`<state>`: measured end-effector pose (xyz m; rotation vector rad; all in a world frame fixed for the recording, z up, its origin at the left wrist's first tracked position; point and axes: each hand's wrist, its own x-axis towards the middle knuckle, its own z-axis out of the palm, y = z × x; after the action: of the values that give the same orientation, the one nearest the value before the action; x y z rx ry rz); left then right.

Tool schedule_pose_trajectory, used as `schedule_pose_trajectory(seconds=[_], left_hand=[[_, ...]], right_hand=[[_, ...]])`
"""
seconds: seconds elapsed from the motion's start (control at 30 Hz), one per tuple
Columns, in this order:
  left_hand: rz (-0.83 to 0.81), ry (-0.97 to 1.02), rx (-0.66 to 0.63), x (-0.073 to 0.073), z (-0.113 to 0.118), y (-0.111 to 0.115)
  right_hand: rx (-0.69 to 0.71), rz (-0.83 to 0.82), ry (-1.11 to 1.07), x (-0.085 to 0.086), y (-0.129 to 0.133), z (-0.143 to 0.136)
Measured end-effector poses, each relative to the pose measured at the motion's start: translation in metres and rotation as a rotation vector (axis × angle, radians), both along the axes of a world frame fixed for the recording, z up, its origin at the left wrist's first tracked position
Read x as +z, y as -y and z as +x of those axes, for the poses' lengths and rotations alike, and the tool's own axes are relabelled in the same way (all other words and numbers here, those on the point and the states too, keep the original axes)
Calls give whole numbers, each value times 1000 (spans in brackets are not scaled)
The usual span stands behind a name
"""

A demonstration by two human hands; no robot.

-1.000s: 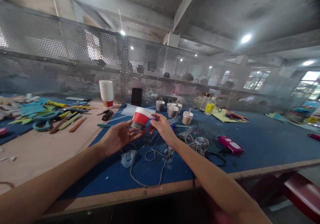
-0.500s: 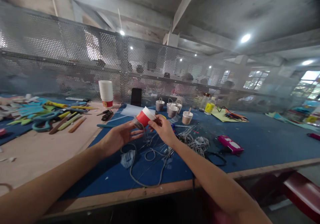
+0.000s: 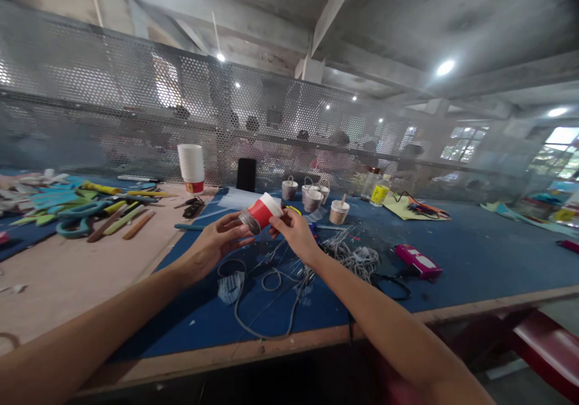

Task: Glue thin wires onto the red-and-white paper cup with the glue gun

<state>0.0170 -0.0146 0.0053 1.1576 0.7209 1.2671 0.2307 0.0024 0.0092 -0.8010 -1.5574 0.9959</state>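
A red and white paper cup [image 3: 263,210] is held tilted above the table, its white end up to the right and a grey cord-wrapped band at its lower left end. My right hand [image 3: 294,231] grips the white end between thumb and fingers. At the grey end, my left hand [image 3: 220,239] has its thumb and fingers closed on the cup. Below the hands lies a loop of grey cord [image 3: 289,323] with a pale bluish clump [image 3: 230,287]. A tangle of grey cord [image 3: 357,260] sits right of my right hand.
Small grey-wrapped cups [image 3: 312,200] with handles stand behind the hands, beside a beige cup [image 3: 339,212]. A stack of paper cups [image 3: 191,166] is at back left, near scissors [image 3: 76,221]. A magenta device [image 3: 418,261] and a yellow-labelled bottle [image 3: 380,192] are to the right.
My left hand's fingers have closed in on the cup's grey end, its thumb now on top. The cup has tilted slightly further over; my right hand has barely moved.
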Motion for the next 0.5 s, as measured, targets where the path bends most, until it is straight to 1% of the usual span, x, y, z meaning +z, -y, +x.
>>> schedule_pose_trajectory(seconds=[0.17,0.3,0.4,0.5], left_hand=[[-5,3,-3,-2,0,-1],[-18,47,26,-1,1,-1],[-37,91,66,-1,1,-3],[-23,114,83,-3,0,-4]], right_hand=[[28,-3,4,-2,0,-1],[-15,-20,-60,-3,0,-4],[-9,-123,-91,-4,2,-6],[61,-233,-24,-6,5,-8]])
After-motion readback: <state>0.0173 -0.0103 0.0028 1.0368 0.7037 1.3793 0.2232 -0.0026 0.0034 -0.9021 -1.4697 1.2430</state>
